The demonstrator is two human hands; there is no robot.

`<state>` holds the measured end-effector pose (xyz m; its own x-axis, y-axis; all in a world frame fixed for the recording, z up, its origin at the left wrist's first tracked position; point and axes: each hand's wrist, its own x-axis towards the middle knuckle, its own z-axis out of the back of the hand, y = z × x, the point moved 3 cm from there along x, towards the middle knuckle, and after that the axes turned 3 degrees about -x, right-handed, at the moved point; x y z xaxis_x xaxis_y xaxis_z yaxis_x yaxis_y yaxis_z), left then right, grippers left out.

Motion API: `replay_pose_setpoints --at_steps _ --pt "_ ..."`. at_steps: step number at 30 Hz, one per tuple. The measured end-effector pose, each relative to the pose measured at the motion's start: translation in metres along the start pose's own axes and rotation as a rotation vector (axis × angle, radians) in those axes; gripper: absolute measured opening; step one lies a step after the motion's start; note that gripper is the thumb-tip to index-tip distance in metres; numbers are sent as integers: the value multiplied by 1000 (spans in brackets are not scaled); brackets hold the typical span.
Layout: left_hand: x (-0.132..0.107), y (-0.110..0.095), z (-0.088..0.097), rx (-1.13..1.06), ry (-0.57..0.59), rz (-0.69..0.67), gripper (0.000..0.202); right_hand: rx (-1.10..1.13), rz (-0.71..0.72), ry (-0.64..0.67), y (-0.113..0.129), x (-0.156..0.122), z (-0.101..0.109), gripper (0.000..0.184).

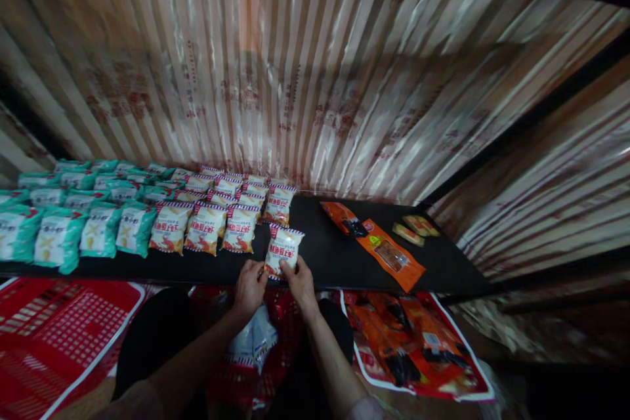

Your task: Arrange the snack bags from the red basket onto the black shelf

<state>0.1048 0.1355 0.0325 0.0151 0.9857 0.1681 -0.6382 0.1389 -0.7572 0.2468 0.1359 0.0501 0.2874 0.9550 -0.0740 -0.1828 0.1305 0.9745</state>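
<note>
Both my hands hold one white snack packet with red print (283, 249) at the front edge of a black shelf (335, 256). My left hand (250, 289) pinches its lower left corner. Fingers of my right hand (299, 282) are closed on its lower right corner. The packet stands just right of rows of the same white-and-red packets (207, 226). Further left lie rows of teal packets (59, 236).
Orange sachets (391, 254) and small yellow-green packets (416, 228) lie on the right of the shelf. Below it sit a red basket (54, 335), a red bag with more white packets (253, 341) and an open bag of orange sachets (413, 341). Striped foil lines the back.
</note>
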Motion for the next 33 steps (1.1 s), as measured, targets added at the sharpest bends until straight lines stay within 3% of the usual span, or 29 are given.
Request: replay_pose_setpoints --at_steps 15,33 --pt "5 1 -14 -135 -184 -83 29 -44 29 -56 0 18 -4 34" --pt "15 -1 -20 -65 -159 -44 38 -101 58 -36 -1 38 -6 33"
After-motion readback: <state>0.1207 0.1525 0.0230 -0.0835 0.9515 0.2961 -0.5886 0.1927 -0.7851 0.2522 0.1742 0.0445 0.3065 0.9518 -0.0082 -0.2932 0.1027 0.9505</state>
